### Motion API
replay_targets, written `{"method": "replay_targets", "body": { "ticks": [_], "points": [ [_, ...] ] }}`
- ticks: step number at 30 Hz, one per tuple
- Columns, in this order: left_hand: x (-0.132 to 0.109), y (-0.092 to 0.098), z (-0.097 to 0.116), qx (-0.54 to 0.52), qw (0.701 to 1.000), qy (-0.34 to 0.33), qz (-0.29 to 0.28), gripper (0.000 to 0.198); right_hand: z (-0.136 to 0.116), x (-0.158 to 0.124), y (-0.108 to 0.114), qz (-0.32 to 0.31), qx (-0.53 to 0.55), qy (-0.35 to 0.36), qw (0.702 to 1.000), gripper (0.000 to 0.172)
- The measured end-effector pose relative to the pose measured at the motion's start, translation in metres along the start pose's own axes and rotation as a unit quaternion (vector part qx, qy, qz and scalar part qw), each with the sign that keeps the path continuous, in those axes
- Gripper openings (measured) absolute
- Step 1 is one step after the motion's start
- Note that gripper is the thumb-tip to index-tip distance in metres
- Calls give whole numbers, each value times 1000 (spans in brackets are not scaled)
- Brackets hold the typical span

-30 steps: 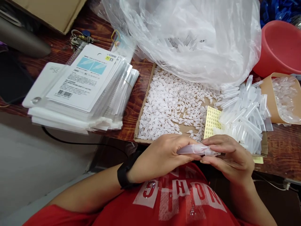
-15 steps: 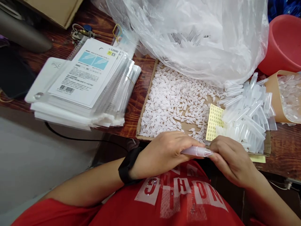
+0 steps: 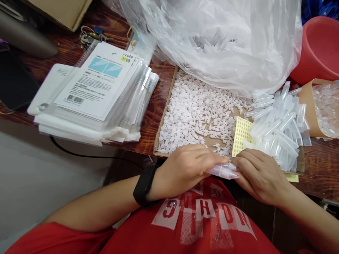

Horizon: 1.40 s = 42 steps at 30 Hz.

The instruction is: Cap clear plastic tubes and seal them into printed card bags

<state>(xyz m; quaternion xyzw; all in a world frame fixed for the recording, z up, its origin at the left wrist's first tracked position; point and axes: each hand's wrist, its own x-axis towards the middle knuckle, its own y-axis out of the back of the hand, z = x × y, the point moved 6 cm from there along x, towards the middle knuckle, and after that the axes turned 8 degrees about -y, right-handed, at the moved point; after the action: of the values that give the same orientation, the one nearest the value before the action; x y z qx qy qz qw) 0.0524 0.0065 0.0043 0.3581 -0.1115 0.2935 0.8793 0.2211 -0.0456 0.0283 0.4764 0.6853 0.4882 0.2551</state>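
My left hand (image 3: 185,171), a black band at its wrist, is closed around translucent plastic tubes (image 3: 221,171) with pointed nozzles. At least two show, lying side by side and pointing right; their rear ends are hidden in my palm. My right hand (image 3: 261,176) is closed at the nozzle ends, its fingertips pinching at the upper tube's tip. Just beyond both hands, a shallow cardboard tray (image 3: 161,141) holds many small white nozzle tips (image 3: 185,116). A heap of clear tubes (image 3: 283,130) lies at the tray's right side, beside a yellow sticker sheet (image 3: 242,135).
A large clear plastic bag (image 3: 225,67) with tubes inside overhangs the tray's back. Stacked packaging cards (image 3: 90,84) and keys (image 3: 92,37) sit on the left. At right stand a red bowl (image 3: 320,49) and a tan container (image 3: 308,109) of clear pieces.
A second tube tip now shows above the first in my left hand. My right fingers have shifted from the lower tip to the upper one.
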Motion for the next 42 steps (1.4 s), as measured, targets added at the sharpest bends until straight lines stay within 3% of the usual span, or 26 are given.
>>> {"method": "replay_targets", "body": {
  "ticks": [2,5,6,8,10,12,14,17,20,23,28,31,34,37,39,42],
  "points": [
    [-2,-4,1,32,999,-16,-7,33,4,2,-7,-52,115,-68,990,39],
    [-2,-11,-3,14,1000,-7,-22,34,13,1,-19,-149,291,-201,923,50],
    [-1,-13,-6,-14,999,18,-25,32,15,1,-20,-166,324,-228,903,53],
    [2,-15,-16,-108,987,114,-16,24,19,2,-17,-155,352,-245,890,56],
    [6,-17,-27,-259,936,237,28,20,24,5,-12,-104,360,-245,894,51],
    [12,-17,-32,-420,847,306,113,30,29,6,-12,-25,384,-255,887,37],
    [20,-13,-34,-516,774,305,204,36,29,8,-21,58,433,-274,857,22],
    [25,-10,-37,-531,738,294,294,40,18,14,-47,141,517,-275,798,18],
    [20,-15,-39,-476,752,310,335,46,0,23,-73,168,581,-264,751,29],
    [14,-16,-38,-382,799,296,358,37,-8,26,-90,204,606,-288,713,35],
    [14,-17,-33,-271,869,238,339,38,-15,31,-103,231,658,-302,650,34],
    [9,-12,-24,-216,896,216,323,37,-18,36,-103,229,677,-293,635,27],
    [-2,19,-5,-95,929,172,315,35,-10,34,-96,247,669,-290,639,21],
    [-25,90,5,85,921,137,354,47,5,25,-86,282,645,-295,646,21],
    [-43,146,-9,167,901,168,363,34,13,19,-83,298,636,-303,644,20],
    [-71,218,-54,233,865,270,352,38,17,13,-87,305,641,-341,616,22]
  ]
}}
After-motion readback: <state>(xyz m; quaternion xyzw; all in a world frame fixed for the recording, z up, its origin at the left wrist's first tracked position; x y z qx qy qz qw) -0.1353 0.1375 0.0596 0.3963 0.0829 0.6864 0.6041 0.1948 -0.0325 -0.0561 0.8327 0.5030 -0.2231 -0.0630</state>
